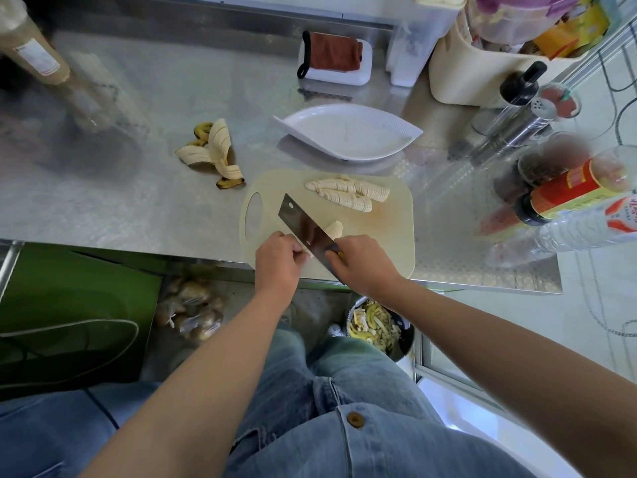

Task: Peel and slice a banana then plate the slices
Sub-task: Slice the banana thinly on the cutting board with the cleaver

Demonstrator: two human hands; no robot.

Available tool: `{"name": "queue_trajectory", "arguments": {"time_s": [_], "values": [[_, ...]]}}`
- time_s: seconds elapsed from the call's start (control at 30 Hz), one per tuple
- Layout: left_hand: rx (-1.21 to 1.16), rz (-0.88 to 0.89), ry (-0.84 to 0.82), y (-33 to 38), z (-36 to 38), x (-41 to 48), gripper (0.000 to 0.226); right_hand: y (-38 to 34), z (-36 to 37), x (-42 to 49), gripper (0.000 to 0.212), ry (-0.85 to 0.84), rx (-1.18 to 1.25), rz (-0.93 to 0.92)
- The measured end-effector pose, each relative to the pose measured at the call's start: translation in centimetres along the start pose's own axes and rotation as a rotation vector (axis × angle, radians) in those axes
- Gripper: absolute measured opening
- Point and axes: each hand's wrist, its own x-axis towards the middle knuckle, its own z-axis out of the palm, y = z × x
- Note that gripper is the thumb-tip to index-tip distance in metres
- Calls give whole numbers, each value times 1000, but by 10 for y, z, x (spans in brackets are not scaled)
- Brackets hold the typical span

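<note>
On the cutting board's [389, 232] near edge, I am pinching the uncut banana piece [335, 230] with my curled left fingers [295, 249] to steady it while my right fingers [341, 248] are wrapping the cleaver's [303, 225] handle, slicing; finished slices [348, 194] are lying at the board's far side, nearest the empty plate [348, 132] beyond.

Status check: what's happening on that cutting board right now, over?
Right hand grips cleaver; left hand holds uncut banana piece at blade. Sliced rows on cutting board; none on plate yet. Nothing blocking.
</note>
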Motion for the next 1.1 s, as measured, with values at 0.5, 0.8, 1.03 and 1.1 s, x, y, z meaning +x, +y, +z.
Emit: {"name": "queue_trajectory", "arguments": {"time_s": [0.5,0.8,1.03,1.1], "values": [[-4,-11,-6,1,-1,0,10,0,-1,-5,33,-12,27,30],[8,-10,1,1,-1,-1,11,5,7,1,43,2,20,20],[11,-12,-9,2,-2,-1,11,-1,2,-3,29,-63,-4,48],[12,-10,-16,2,-2,0,10,-1,1,-6,29,-89,-7,62]]}}
